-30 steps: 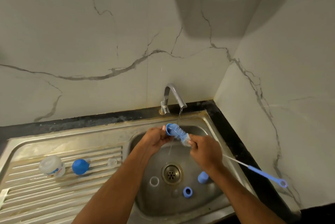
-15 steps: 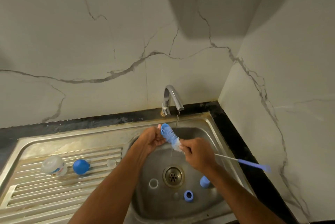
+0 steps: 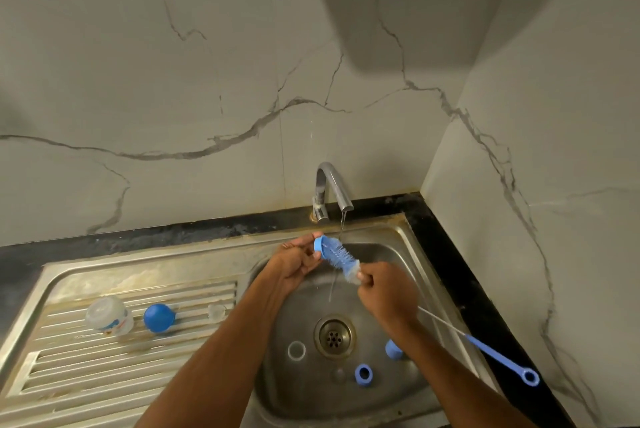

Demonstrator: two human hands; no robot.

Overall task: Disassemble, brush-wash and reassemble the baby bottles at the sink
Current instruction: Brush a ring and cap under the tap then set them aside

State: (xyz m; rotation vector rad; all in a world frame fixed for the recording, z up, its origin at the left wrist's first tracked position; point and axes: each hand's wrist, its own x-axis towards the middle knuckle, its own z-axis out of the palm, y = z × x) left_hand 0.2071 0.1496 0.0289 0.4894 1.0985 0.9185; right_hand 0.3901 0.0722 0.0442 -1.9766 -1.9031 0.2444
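Note:
Over the sink basin point(image 3: 398, 254), my left hand point(image 3: 298, 263) pinches a small blue bottle part point(image 3: 320, 244) at the tip of the bottle brush point(image 3: 341, 256). The blue bristles stick out of that part. My right hand point(image 3: 386, 292) grips the brush just below the bristles; its wire shaft and blue loop handle point(image 3: 498, 356) trail out to the right. A thin stream falls from the tap point(image 3: 332, 190) just behind the brush. Down in the basin lie a blue ring point(image 3: 363, 374), a blue cap point(image 3: 393, 349) and a clear ring point(image 3: 296, 350).
On the ribbed drainboard point(image 3: 104, 375) to the left lie a clear bottle body point(image 3: 109, 318), a blue dome cap point(image 3: 158, 317) and a small clear piece point(image 3: 216, 310). The drain point(image 3: 334, 335) sits mid-basin. Marble walls close in behind and on the right, with a black counter strip point(image 3: 460, 275).
Both hands moved the brush and the blue part slightly under the stream. The bristles show outside the part again, and the handle swung lower to the right.

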